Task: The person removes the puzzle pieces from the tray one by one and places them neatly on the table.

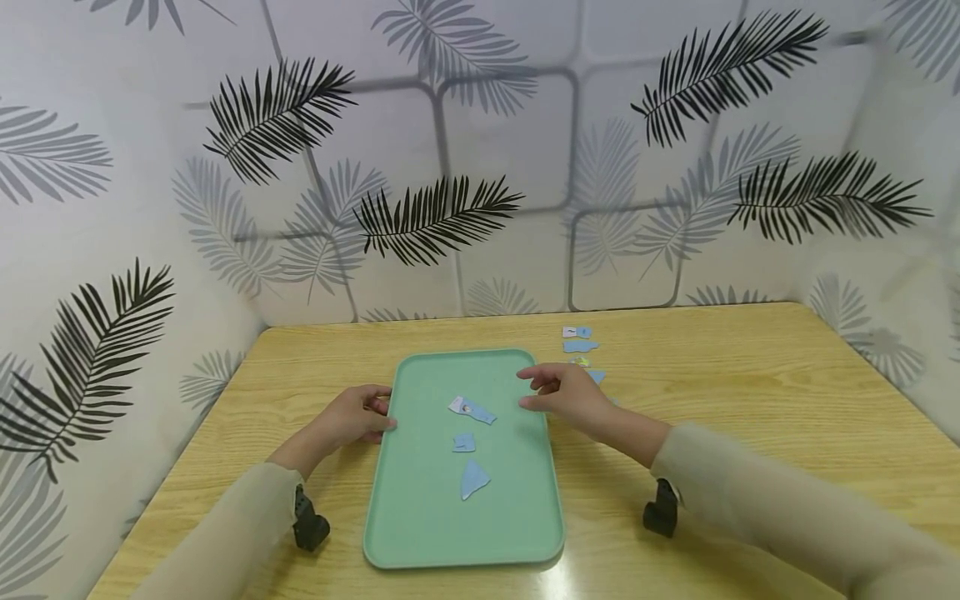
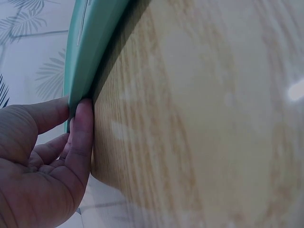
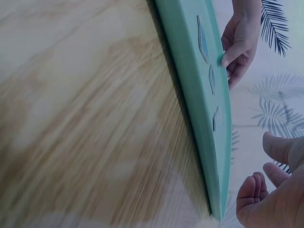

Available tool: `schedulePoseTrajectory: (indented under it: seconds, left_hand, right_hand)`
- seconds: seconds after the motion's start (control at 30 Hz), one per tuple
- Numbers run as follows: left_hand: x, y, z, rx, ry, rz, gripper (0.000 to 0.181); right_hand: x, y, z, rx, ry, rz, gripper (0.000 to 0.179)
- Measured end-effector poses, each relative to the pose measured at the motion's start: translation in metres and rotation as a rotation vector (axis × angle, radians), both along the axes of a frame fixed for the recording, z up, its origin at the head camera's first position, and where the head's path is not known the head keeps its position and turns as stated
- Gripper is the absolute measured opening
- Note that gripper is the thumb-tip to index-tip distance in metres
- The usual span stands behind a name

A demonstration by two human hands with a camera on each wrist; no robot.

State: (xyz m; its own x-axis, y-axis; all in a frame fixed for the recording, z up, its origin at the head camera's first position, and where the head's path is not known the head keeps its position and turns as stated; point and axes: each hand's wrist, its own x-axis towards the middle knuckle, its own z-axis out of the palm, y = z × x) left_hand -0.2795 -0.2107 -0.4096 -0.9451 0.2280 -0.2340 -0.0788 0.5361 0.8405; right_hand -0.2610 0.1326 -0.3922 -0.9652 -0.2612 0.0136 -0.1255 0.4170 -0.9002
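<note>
A light green tray [image 1: 465, 537] lies on the table in the head view. On it are three flat blue puzzle-like pieces: a long one with a printed figure [image 1: 480, 412], a small squarish one [image 1: 464, 442] and a triangular one [image 1: 474, 479]. My left hand [image 1: 352, 415] holds the tray's left rim, thumb on top and fingers beneath, as the left wrist view shows by the tray's side [image 2: 95, 47]. Above the right rim hovers my right hand [image 1: 573, 400], thumb and fingers apart with nothing between them; the right wrist view shows this hand [image 3: 278, 190] clear of the tray.
On the table [image 1: 720, 392], beyond my right hand, lie several more flat pieces, among them a white-and-blue piece [image 1: 577, 332], a blue piece [image 1: 580, 346] and a partly hidden blue piece [image 1: 597, 376]. A leaf-patterned backdrop [image 1: 510, 250] stands behind the table.
</note>
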Motion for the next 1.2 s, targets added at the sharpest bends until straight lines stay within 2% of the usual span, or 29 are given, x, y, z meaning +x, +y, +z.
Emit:
schedulePoseTrajectory:
  seconds: [0.3, 0.6, 0.9, 1.2]
  left_hand:
    - [-0.001, 0.001, 0.000, 0.001, -0.010, 0.015, 0.056]
    - [-0.001, 0.001, -0.001, 0.005, -0.009, 0.015, 0.055]
    - [0.001, 0.001, 0.001, 0.036, -0.011, 0.003, 0.056]
    - [0.002, 0.000, 0.002, 0.039, -0.004, 0.000, 0.057]
  right_hand:
    - [-0.005, -0.030, -0.005, 0.005, -0.007, 0.011, 0.044]
    - [-0.012, -0.049, -0.015, 0.067, 0.005, 0.008, 0.041]
    - [-0.015, -0.060, -0.018, 0.130, 0.023, 0.056, 0.039]
    - [-0.019, -0.064, -0.022, 0.168, 0.016, 0.061, 0.039]
